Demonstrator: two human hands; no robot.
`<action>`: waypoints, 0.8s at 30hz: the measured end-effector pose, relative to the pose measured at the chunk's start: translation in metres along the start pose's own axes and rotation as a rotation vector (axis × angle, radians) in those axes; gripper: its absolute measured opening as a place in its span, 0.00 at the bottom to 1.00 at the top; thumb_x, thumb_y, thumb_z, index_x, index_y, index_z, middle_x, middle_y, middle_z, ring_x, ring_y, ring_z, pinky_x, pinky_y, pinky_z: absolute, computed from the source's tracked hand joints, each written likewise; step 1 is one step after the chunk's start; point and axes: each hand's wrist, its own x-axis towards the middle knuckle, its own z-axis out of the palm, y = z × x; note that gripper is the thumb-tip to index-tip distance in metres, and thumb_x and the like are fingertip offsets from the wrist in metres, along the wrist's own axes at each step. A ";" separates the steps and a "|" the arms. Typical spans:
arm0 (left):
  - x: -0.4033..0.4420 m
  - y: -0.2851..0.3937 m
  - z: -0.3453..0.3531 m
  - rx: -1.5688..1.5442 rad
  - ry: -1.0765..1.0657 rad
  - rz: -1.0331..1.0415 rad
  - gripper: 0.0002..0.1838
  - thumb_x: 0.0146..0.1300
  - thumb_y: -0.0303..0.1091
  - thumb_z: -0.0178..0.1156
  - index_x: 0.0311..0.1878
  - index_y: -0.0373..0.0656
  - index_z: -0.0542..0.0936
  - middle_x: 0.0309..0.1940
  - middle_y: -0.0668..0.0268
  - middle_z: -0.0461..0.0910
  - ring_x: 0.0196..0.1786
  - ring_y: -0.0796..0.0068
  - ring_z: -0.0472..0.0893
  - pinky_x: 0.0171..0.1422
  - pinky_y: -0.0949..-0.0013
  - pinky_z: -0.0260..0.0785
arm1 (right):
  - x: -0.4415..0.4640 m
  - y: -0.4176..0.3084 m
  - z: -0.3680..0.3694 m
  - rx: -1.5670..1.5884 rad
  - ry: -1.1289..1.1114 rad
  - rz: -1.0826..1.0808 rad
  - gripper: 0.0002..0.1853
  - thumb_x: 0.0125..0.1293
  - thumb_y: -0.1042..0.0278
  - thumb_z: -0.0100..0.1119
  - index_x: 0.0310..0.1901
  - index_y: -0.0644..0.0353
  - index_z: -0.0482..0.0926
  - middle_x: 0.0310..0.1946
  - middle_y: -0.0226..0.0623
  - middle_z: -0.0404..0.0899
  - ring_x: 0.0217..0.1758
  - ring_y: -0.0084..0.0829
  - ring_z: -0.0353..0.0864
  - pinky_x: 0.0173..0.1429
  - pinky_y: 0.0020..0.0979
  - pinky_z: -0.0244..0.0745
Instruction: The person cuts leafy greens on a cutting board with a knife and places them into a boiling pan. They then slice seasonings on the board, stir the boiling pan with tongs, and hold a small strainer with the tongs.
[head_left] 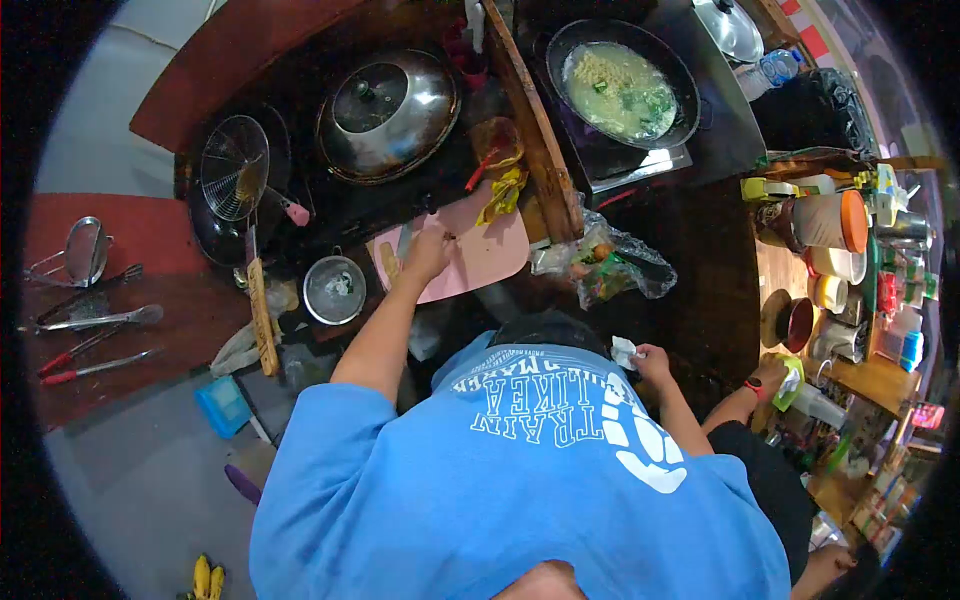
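Blue T-shirt (pixel 520 460) closest to the camera, white print on the chest. Right hand (pixel 655 366): fingers closed on 1 crumpled white wad (pixel 625 352), tissue or cloth, material not resolved, held clear of the counter. Co-worker's hand (pixel 768 378), red band at the wrist, grips 1 green-and-white item (pixel 789 383), off to the right. Left hand (pixel 430 252): fingers curled, over the left half of the pink cutting board (pixel 488 255); whether it grips anything, cannot tell. Beside it, toward the board's left edge, 1 grey blade-like strip (pixel 404 240). Just outside that edge: 1 metal strainer (pixel 335 290). Past the right edge: 1 clear plastic bag (pixel 650 275) with vegetables inside. At the board's far right corner: 1 yellow packet (pixel 503 195). Farther: 1 domed lid (pixel 415 125) left of the wooden divider (pixel 535 110); right of it, 1 black wok (pixel 690 95) containing noodles, greens and pale liquid.
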 end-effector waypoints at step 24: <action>0.001 -0.015 0.023 -0.230 -0.053 -0.347 0.14 0.52 0.37 0.70 0.32 0.33 0.86 0.28 0.48 0.85 0.33 0.58 0.88 0.39 0.61 0.80 | -0.006 0.006 0.007 0.146 0.013 0.057 0.08 0.55 0.70 0.72 0.38 0.57 0.88 0.32 0.36 0.87 0.35 0.28 0.86 0.43 0.34 0.81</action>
